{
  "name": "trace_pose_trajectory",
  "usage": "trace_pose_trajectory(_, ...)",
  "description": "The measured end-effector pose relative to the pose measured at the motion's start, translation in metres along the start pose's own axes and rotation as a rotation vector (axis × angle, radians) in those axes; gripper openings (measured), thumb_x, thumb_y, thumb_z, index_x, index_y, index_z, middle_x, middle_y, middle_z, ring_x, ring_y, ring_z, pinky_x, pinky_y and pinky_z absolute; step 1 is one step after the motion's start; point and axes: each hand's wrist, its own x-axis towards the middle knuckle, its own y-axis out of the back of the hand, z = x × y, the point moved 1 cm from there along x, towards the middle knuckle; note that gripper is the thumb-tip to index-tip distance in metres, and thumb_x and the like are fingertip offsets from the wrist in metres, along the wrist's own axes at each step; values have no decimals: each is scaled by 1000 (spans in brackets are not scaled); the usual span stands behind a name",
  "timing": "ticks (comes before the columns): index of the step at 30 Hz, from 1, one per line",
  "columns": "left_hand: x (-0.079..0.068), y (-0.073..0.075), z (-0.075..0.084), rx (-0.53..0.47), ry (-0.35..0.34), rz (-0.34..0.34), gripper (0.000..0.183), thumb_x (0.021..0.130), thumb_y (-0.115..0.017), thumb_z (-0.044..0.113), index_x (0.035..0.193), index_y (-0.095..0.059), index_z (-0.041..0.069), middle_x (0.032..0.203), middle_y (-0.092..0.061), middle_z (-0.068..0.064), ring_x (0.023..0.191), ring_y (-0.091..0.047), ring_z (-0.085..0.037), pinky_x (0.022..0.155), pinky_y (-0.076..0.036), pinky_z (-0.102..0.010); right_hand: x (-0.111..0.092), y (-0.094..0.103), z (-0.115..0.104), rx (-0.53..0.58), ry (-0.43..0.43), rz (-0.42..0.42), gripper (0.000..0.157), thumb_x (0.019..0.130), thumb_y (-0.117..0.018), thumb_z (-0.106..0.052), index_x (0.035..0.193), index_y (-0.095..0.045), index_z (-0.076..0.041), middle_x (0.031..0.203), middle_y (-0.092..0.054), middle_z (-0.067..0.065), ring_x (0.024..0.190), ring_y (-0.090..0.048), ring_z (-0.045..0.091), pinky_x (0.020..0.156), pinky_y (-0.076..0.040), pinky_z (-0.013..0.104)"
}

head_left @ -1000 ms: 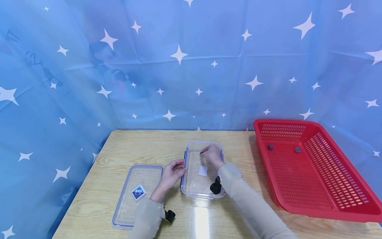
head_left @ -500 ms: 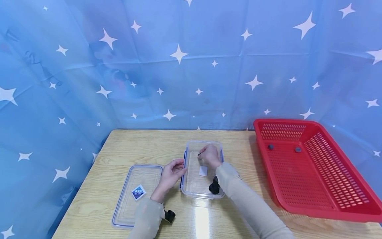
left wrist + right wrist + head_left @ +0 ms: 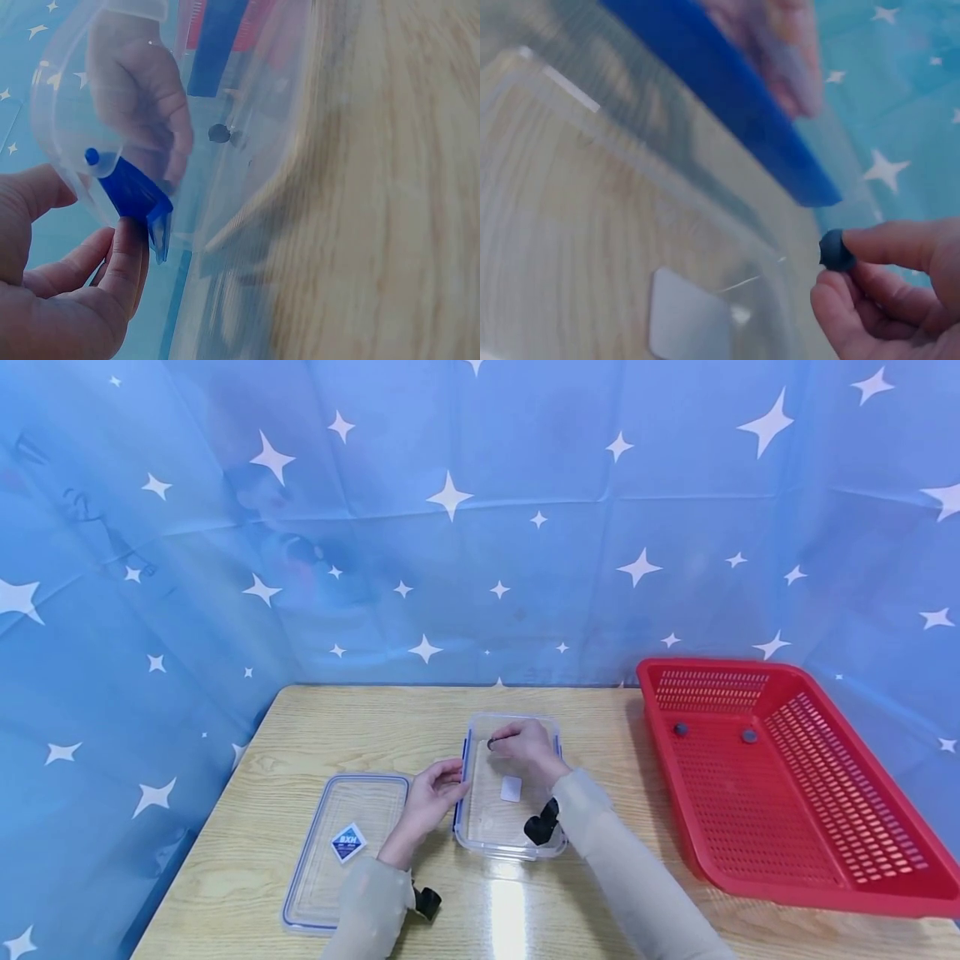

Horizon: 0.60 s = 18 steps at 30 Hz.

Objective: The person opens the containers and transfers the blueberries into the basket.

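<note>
A clear plastic food box [image 3: 480, 835] with blue side latches stands uncovered on the table. My left hand [image 3: 429, 797] grips its left rim, fingers against the blue latch [image 3: 135, 187] and thumb near the wall. Over the far left part of the box, my right hand [image 3: 527, 747] pinches a small dark blueberry [image 3: 837, 251] between thumb and fingers. The left wrist view shows that hand through the clear wall; a dark round spot [image 3: 219, 133] shows near it, and I cannot tell if it is the same berry. A white square label [image 3: 511, 789] is at the box floor.
The blue-edged clear lid [image 3: 307, 877] with a diamond sticker lies left of the box. On the right stands a red perforated basket [image 3: 765, 802] holding two small dark round things, one [image 3: 680, 729] near its left wall. A starry blue curtain [image 3: 487, 560] hangs behind the table [image 3: 375, 727].
My right hand has shifted slightly left over the box with the blueberry, toward the left wall. My left hand stays at the rim. Lid and basket have not moved.
</note>
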Motion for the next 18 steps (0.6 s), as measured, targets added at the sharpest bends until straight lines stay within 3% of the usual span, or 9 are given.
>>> trace_pose_trajectory(8, 0, 2, 5, -31, 10, -34, 39, 84, -59, -10, 120, -47, -20, 114, -52, -37, 108, -51, -47, 82, -50, -17, -10, 16, -11, 151, 52, -39, 24, 82, -69, -5, 104, -68, 4, 101, -67, 15, 88, -63, 19, 80, -54, 32)
trace_pose_trajectory(13, 0, 1, -1, 7, -5, -8, 39, 84, -61, -7, 120, -49, -16, 114, -54, -32, 107, -53, -41, 84, -49, -17, -20, 35, -16, 191, 100, -53, 28, 85, -67, -8, 109, -65, 5, 103, -67, 15, 88, -62, 17, 86, -52, 37)
trace_pose_trajectory(18, 0, 1, -4, 34, -36, 2, 39, 84, -62, -6, 119, -50, -16, 113, -56, -29, 105, -54, -37, 86, -50, -21, -31, 59, -18, 240, 139, -6, 33, 85, -67, -10, 114, -63, 5, 102, -67, 12, 86, -62, 13, 86, -50, 34)
